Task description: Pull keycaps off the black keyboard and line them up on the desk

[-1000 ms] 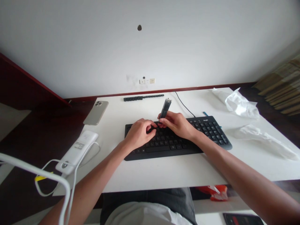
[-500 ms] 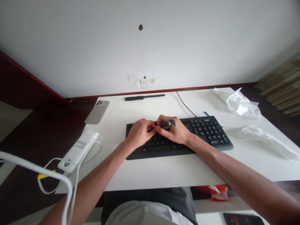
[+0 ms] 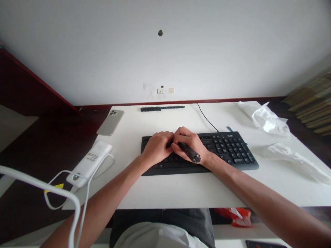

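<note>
A black keyboard (image 3: 181, 170) lies flat on the white table, with both of my hands over its middle and left keys. My right hand (image 3: 190, 141) is closed around a dark stick-like tool (image 3: 190, 151), whose notched end points toward me; its other end is hidden by my fingers. Fingers curled, my left hand (image 3: 158, 146) meets the right one at the fingertips. A dark bit shows at its pinch, but I cannot make out what it is.
A row of small black pieces (image 3: 151, 109) lies at the table's back. To the left are a phone (image 3: 111, 123) and a white power bank (image 3: 90, 162) with white cables (image 3: 51, 186). Crumpled plastic bags (image 3: 270, 119) lie right. The keyboard's cord (image 3: 207, 119) runs backward.
The dark tool has tilted, its free end swinging down toward me and slightly right. My hands remain together over the keyboard. The whole view has shifted slightly.
</note>
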Demonstrator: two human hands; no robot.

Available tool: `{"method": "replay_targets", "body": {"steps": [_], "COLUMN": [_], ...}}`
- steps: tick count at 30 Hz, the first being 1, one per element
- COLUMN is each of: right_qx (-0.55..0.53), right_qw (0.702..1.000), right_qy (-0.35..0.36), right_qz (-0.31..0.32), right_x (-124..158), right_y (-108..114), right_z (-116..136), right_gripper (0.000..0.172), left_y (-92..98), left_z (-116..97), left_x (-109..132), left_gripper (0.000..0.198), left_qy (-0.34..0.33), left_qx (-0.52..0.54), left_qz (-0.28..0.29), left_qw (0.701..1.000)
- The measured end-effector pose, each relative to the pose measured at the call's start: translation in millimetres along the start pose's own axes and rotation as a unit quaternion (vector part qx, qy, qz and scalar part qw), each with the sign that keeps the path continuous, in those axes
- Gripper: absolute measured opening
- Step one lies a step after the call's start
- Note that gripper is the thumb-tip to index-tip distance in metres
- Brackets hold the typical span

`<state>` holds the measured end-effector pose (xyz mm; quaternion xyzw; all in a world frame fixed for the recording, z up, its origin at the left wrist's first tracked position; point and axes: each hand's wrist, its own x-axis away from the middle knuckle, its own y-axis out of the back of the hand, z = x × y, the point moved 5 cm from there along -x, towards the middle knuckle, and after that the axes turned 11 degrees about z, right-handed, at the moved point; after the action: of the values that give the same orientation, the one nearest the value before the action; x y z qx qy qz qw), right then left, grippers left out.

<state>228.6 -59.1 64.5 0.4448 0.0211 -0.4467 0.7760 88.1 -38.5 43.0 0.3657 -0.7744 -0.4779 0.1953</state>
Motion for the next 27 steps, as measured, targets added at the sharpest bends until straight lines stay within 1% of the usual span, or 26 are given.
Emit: {"method": "replay_targets", "body": {"steps": [3, 5, 6, 7, 9, 11, 14, 16, 20, 27], "right_qx": [-0.063, -0.107, -0.126, -0.141, -0.164, -0.176, -0.153, -0.115, -0.066, -0.059], "right_qw": [0.998, 0.994, 0.992, 0.989, 0.984, 0.982, 0.986, 0.993, 0.998, 0.998], "right_qy": [0.009, -0.006, -0.018, -0.033, -0.059, -0.072, -0.054, -0.030, -0.014, 0.008], "right_qz": [0.000, 0.019, 0.029, 0.032, 0.018, -0.009, -0.023, -0.024, -0.016, -0.031], "right_x": [-1.4, -0.7, 0.0, 0.8, 2.5, 3.6, 4.3, 4.8, 5.9, 7.5], "right_y": [2.5, -0.1, -2.3, -4.4, -7.4, -9.1, -12.1, -13.6, -15.9, -16.5], "right_z": [4.3, 4.8, 4.3, 3.6, 1.9, 1.7, 5.9, 9.9, 13.2, 12.4], "right_gripper": [0.031, 0.038, 0.042, 0.045, 0.046, 0.045, 0.045, 0.046, 0.045, 0.044], "left_y": [-2.0, -2.8, -3.2, -3.8, -6.1, -10.3, -17.0, -19.3, -20.6, -18.5], "left_z": [-0.5, -1.1, -1.8, -2.7, -4.8, -5.3, -1.8, 0.9, 2.1, -0.8], "left_x": [0.7, 1.3, 1.5, 1.6, 1.0, -0.5, -3.0, -4.4, -5.7, -6.8], "left_gripper": [0.010, 0.006, 0.009, 0.017, 0.036, 0.049, 0.059, 0.061, 0.062, 0.060], "left_qy": [-0.008, -0.006, -0.006, -0.010, -0.026, -0.045, -0.054, -0.054, -0.059, -0.064], "left_qx": [-0.026, -0.040, -0.044, -0.046, -0.049, -0.046, -0.036, -0.038, -0.062, -0.073], "left_qz": [-0.004, -0.002, 0.000, 0.006, 0.031, 0.077, 0.149, 0.174, 0.184, 0.179], "left_qw": [1.000, 0.999, 0.999, 0.999, 0.998, 0.995, 0.987, 0.983, 0.979, 0.979]}}
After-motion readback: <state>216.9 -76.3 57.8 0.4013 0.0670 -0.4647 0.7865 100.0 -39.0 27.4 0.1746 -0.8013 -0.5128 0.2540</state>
